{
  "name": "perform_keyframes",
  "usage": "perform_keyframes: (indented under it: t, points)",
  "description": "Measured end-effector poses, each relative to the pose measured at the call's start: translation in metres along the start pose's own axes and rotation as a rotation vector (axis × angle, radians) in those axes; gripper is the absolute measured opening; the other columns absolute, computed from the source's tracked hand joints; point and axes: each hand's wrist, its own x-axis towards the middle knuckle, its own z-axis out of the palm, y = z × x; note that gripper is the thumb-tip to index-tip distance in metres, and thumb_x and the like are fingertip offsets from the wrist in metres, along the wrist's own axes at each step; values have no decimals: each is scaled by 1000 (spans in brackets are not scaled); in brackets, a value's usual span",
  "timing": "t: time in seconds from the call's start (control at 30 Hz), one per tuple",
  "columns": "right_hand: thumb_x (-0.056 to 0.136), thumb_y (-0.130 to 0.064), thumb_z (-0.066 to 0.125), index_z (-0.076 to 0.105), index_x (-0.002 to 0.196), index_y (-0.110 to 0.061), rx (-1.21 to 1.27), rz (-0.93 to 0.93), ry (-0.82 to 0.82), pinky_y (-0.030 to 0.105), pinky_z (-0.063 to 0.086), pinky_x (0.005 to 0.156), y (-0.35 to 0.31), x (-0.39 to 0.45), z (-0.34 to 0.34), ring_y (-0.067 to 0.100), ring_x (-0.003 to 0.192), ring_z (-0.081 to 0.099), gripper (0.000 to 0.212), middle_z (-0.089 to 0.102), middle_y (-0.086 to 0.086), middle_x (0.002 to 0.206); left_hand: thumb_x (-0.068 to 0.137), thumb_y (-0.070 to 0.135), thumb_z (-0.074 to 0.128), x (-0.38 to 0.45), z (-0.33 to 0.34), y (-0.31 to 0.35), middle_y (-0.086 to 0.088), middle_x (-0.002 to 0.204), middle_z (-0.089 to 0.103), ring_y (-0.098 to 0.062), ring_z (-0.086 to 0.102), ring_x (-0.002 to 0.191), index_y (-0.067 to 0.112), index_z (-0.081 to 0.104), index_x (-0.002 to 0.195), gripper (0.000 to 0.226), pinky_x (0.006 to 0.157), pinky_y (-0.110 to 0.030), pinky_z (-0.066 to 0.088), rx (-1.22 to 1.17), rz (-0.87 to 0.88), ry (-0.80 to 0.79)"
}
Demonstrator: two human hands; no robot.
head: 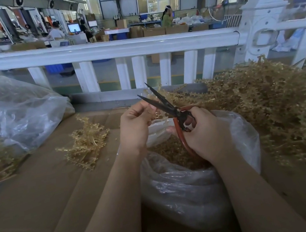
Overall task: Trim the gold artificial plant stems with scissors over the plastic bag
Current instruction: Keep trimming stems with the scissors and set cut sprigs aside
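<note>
My right hand [204, 136] grips the red handles of black-bladed scissors [159, 100], whose blades stand open and point up and to the left. My left hand [135, 124] is beside the blades with its fingers curled, pinching a thin gold stem [158, 113] that runs behind the blades. Both hands hover above a clear plastic bag [188, 189] holding gold trimmings. A big heap of gold artificial plant stems [269, 107] lies to the right.
A small pile of gold stems [87, 142] lies on the cardboard surface [42, 200] at left. A large clear bag [10, 114] with more stems sits at far left. A white railing [119, 47] runs across behind the work surface.
</note>
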Motion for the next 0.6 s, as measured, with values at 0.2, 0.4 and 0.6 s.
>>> perform_keyframes:
  t: [0.2,0.4,0.6]
  points:
    - [76,-82,57,60,93,-25,-96,-16,34,36,56,72,-2,1,-2,11,81,62,60,65,-12,84,93,-3,56,1,-1,1,3,65,59,-9,41,63,24,73,63,44,56,-15,38,-2,-11,12]
    - [72,-85,53,59,77,-20,-80,-36,90,35,54,64,-3,-2,-2,12,69,58,65,60,-11,68,94,10,62,-3,1,7,13,65,65,-6,45,65,28,76,67,35,59,-15,39,-23,-35,-12]
    - [68,-89,43,58,73,-18,-72,-50,98,34,53,60,-5,-2,-3,13,63,56,72,57,-11,64,94,13,64,-4,1,8,13,65,66,1,56,61,27,75,70,30,65,-21,39,-43,-51,-27]
